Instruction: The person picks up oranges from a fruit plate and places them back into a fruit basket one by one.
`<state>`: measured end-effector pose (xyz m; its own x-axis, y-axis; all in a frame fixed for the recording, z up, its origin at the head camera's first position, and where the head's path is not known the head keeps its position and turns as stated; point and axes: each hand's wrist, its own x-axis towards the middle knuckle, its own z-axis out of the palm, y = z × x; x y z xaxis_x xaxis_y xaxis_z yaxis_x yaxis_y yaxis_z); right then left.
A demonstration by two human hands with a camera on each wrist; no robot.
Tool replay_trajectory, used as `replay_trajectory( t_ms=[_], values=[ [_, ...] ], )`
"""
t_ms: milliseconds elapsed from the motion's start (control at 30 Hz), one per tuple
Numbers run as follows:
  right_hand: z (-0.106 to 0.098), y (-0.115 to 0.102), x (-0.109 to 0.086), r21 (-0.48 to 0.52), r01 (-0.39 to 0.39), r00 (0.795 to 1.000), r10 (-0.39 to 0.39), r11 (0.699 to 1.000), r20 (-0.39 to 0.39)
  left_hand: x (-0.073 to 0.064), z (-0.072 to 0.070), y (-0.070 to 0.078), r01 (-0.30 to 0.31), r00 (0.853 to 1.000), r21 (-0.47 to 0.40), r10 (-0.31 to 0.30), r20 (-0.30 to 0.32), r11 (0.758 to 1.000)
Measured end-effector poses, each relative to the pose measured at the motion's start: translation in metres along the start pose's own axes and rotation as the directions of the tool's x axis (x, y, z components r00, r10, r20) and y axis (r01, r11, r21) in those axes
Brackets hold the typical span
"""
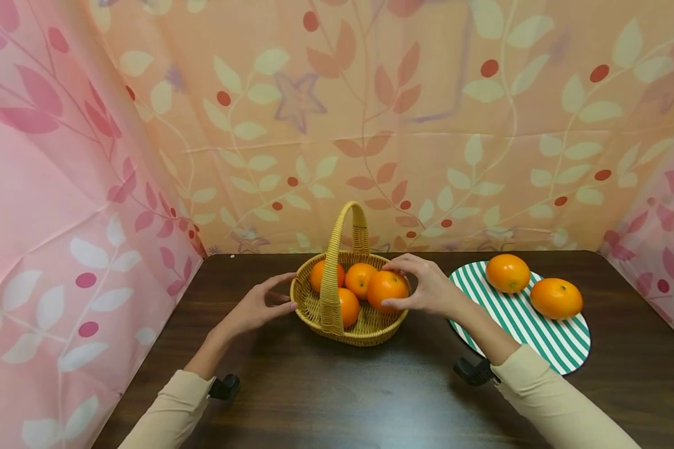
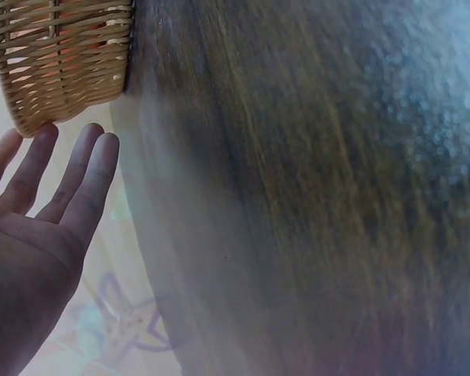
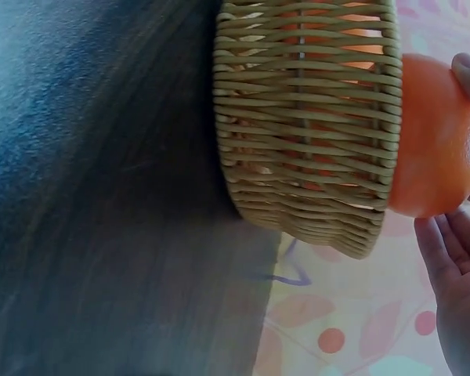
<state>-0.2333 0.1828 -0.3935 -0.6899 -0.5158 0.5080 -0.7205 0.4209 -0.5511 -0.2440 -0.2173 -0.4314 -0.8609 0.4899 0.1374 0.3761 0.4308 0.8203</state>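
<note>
A woven wicker basket (image 1: pixel 365 338) with a tall arched handle (image 1: pixel 334 262) stands toward the back of the table. Inside it sit several oranges (image 1: pixel 360 279). My right hand (image 1: pixel 433 290) holds the rightmost orange (image 1: pixel 387 289) between thumb and fingers, at the basket's right rim. In the right wrist view that orange (image 3: pixel 435 137) bulges out above the rim. On the other side, my left hand (image 1: pixel 258 307) has its fingertips and thumb at the basket's left rim. The left wrist view shows its fingers (image 2: pixel 94 168) extended against the wicker.
At the right, a green-and-white striped oval mat (image 1: pixel 563 349) lies under my right forearm. Two more oranges, one farther back (image 1: pixel 507 273) and one nearer (image 1: pixel 557 299), rest on it. The dark wooden table (image 1: pixel 337 393) ends at a floral curtain (image 1: pixel 325 125).
</note>
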Motion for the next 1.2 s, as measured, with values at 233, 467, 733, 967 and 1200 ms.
replay_trajectory(
  t_ms=[233, 467, 733, 967, 1200],
  values=[
    [0.001, 0.004, -0.007, 0.017, 0.02, 1.0, -0.019, 1.0, -0.017, 0.002, 0.001, 0.001, -0.004, 1.0, 0.002, 0.004, 0.006, 1.0],
    [-0.016, 0.01, -0.019, 0.044, 0.023, 0.996, -0.019, 0.999, -0.091, 0.002, 0.0, 0.002, -0.001, 1.0, -0.01, 0.001, 0.007, 1.0],
    [-0.044, 0.016, -0.044, 0.008, -0.072, 0.991, 0.072, 0.997, -0.111, 0.001, 0.0, 0.001, 0.006, 1.0, -0.006, -0.006, 0.003, 1.0],
    [-0.076, 0.021, -0.07, -0.034, -0.107, 0.983, 0.1, 0.994, -0.152, 0.001, 0.0, 0.0, 0.004, 1.0, -0.008, -0.004, 0.0, 1.0],
    [-0.116, 0.03, -0.106, -0.113, -0.224, 0.953, 0.193, 0.968, -0.234, 0.001, 0.0, 0.0, -0.006, 1.0, 0.009, 0.006, 0.0, 1.0]
  ],
)
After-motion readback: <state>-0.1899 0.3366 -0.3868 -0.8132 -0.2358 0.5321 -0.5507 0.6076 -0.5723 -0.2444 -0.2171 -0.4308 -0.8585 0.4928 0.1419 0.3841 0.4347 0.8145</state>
